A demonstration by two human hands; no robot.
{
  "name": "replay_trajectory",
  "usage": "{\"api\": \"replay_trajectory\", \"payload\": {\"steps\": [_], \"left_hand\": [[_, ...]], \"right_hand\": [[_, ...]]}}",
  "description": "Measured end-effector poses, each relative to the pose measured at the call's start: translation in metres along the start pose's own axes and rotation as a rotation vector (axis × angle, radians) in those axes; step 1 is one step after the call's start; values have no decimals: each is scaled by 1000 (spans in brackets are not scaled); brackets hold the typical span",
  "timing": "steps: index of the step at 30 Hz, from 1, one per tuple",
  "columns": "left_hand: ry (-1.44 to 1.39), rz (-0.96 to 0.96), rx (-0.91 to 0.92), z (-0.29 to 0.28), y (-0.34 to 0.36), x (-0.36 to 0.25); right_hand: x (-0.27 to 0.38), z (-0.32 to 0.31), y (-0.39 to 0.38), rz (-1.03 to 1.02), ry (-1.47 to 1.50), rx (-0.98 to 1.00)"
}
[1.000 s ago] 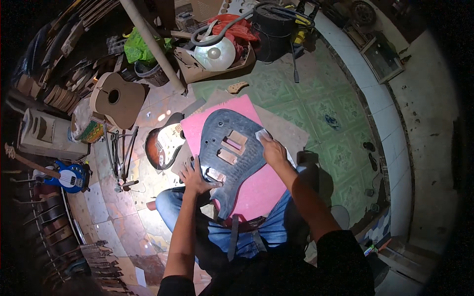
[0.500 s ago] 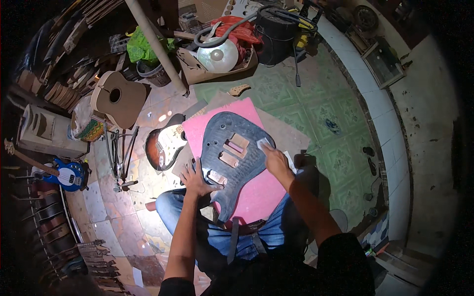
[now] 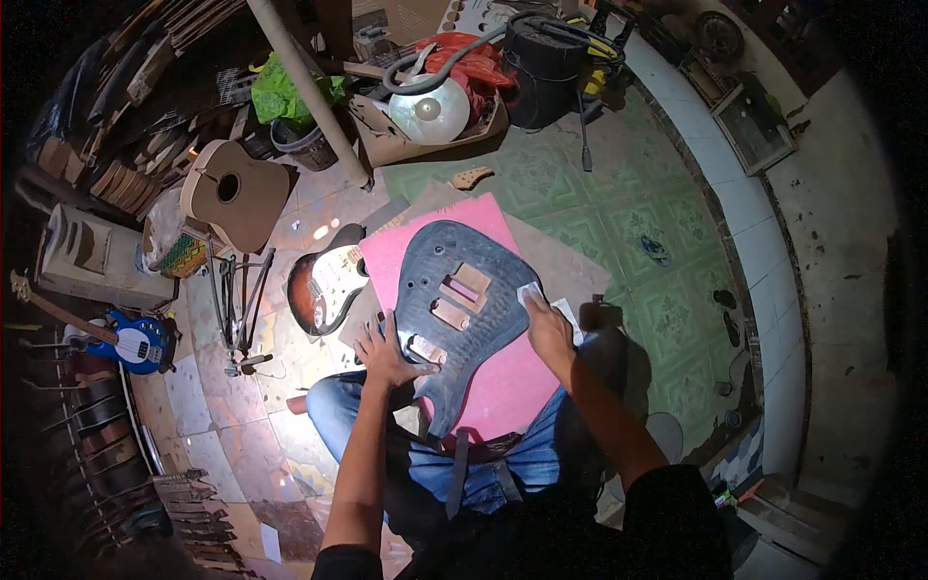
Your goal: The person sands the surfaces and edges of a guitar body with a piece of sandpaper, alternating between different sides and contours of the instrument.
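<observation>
Your right hand [image 3: 550, 333], pinching white pad [image 3: 528, 292], has slid nearer you over dark guitar body [image 3: 491, 317]; rubbing seems under way. Left hand [image 3: 386, 360], spread wide, rests opposite.

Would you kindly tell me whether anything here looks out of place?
The sunburst guitar seems oddly placed: it lies on the tiled floor, near the left hand resting on the dark guitar body, and might get knocked.

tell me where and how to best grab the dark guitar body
Probably by the slim horn of the dark guitar body, thumb on top, coming from the near side: the body lies flat on the pink sheet and narrows there, while its far end is broad.
</observation>
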State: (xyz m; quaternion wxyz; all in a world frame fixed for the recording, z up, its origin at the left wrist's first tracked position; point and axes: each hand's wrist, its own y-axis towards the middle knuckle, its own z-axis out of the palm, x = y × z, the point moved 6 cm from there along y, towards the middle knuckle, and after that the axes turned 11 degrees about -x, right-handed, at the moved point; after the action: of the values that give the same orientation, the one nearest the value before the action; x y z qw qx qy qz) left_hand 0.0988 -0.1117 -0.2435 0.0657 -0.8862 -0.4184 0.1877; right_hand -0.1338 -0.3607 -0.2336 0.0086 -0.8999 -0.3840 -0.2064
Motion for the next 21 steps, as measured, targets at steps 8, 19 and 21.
{"api": "replay_trajectory", "payload": {"steps": [8, 19, 21], "left_hand": [[37, 8, -15, 5, 0, 6], [25, 5, 6, 2, 3, -10], [22, 5, -2, 0, 5, -9]], "right_hand": [[20, 23, 47, 133, -68, 153], [63, 57, 81, -117, 40, 17], [42, 38, 76, -94, 93, -50]]}}
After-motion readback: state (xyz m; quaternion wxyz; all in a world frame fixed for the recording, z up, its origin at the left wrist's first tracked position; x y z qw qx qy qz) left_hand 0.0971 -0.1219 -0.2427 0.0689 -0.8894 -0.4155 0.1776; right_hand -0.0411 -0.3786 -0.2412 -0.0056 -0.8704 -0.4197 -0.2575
